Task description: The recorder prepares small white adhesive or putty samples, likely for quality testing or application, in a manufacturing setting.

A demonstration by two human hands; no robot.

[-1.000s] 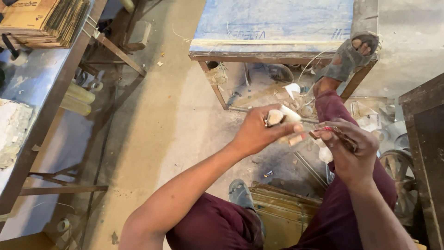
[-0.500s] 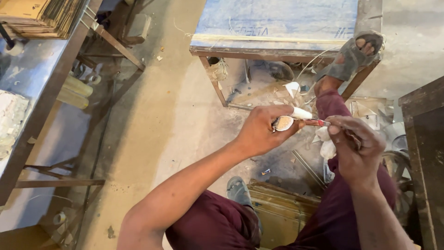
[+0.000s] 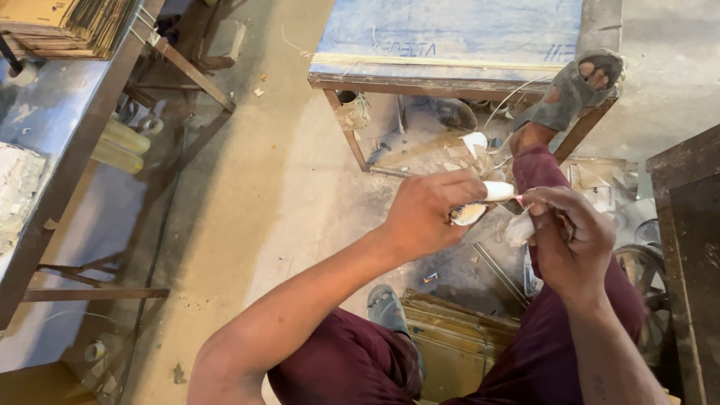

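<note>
My left hand (image 3: 429,212) is closed around a small white cylindrical piece (image 3: 497,191) whose end pokes out to the right; a pale oval end (image 3: 468,214) shows below my fingers. My right hand (image 3: 574,240) is curled just right of it, pinching a thin reddish-tipped tool (image 3: 520,200) against the white piece and holding a scrap of pale cloth (image 3: 520,229). The two hands nearly touch above my right knee. I sit in dark maroon trousers (image 3: 352,360), with my right foot in a grey sandal (image 3: 574,90) propped on a low table.
A low wooden table with a blue top (image 3: 450,34) stands ahead, debris and white scraps (image 3: 474,141) beneath it. A metal bench (image 3: 52,127) with stacked boards (image 3: 60,22) runs along the left. A dark wooden block (image 3: 686,225) is at right, yellowish wooden frames (image 3: 457,337) under my legs.
Both hands have shifted slightly downward and closer together. The white piece has turned in my left hand, and my right hand has come up against its tip.
</note>
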